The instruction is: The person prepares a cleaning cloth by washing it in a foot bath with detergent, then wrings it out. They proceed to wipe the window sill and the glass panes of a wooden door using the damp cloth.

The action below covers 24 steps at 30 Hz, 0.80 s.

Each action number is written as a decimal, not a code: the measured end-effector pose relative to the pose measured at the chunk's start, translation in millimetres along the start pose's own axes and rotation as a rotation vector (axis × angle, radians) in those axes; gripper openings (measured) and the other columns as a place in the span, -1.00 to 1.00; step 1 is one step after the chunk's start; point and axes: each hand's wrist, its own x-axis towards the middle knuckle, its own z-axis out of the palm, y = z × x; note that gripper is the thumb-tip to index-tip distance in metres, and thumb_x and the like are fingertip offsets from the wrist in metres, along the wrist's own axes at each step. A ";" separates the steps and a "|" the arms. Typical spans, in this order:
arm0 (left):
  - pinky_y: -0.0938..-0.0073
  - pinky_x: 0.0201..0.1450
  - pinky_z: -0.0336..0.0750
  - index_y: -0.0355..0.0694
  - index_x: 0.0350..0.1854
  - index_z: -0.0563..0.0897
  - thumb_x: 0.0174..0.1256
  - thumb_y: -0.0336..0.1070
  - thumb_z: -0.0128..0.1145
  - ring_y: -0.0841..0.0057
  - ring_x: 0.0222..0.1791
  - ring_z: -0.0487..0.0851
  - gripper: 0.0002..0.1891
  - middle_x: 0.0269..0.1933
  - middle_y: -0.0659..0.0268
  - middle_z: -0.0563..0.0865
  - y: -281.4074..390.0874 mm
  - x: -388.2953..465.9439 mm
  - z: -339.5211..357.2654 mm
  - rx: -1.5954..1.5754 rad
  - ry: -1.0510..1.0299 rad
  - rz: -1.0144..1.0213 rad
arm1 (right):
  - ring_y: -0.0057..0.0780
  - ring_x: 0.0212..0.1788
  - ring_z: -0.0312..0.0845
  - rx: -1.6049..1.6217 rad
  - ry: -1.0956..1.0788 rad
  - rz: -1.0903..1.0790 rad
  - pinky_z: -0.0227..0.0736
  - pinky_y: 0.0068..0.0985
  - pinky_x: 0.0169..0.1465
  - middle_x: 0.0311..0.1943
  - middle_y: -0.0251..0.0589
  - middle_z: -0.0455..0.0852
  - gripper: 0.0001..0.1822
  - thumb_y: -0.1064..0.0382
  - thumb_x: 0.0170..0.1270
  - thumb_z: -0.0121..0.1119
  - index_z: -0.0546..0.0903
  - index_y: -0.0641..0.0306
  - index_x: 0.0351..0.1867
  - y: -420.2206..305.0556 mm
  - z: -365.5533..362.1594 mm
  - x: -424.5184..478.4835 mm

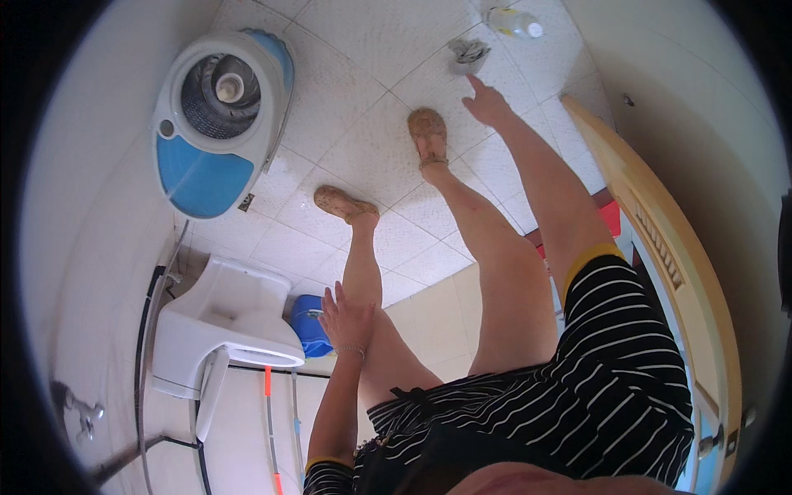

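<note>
My right hand point(487, 105) reaches down toward the floor at the upper right, index finger extended and thumb apart, holding nothing. Its fingertip is at the near edge of a small whitish container point(463, 66) with crumpled grey material point(470, 49) at its top; whether they touch I cannot tell. Just beyond lies a clear plastic bottle point(512, 23) on its side, with a white cap and a yellowish label. With fingers spread, my left hand point(348, 318) rests against my left leg near the knee.
A small blue and white washing machine point(226, 80), its drum exposed, stands at upper left. Below it are a white toilet point(216, 309) and a blue bucket point(311, 327). A wooden door point(662, 235) stands ajar on the right. A tap point(86, 413) juts from the left wall.
</note>
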 end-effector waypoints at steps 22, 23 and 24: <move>0.11 0.28 0.02 -0.07 0.24 0.19 0.01 0.06 0.08 0.22 0.30 0.10 -0.28 0.26 0.12 0.21 -45.6 -4.2 24.8 -0.170 0.101 0.089 | -0.10 0.14 0.27 0.215 0.148 -0.949 0.22 -0.31 0.15 0.08 0.01 0.36 -0.30 0.15 -0.10 0.28 0.33 0.33 0.13 -261.7 -73.3 -273.5; 0.11 0.27 0.02 -0.08 0.24 0.19 0.01 0.06 0.08 0.22 0.30 0.10 -0.29 0.26 0.12 0.21 -48.3 -5.0 26.8 -0.186 0.098 0.084 | -0.10 0.13 0.27 0.161 0.110 -1.013 0.24 -0.31 0.13 0.08 0.00 0.36 -0.29 0.14 -0.11 0.28 0.33 0.35 0.13 -283.2 -79.5 -286.7; 0.11 0.27 0.02 -0.09 0.24 0.20 0.02 0.06 0.07 0.22 0.30 0.10 -0.29 0.26 0.12 0.21 -51.0 -3.4 29.1 -0.206 0.061 0.084 | -0.10 0.11 0.28 0.262 0.156 -1.061 0.26 -0.32 0.12 0.08 0.00 0.35 -0.29 0.14 -0.13 0.29 0.34 0.32 0.13 -298.3 -68.0 -290.6</move>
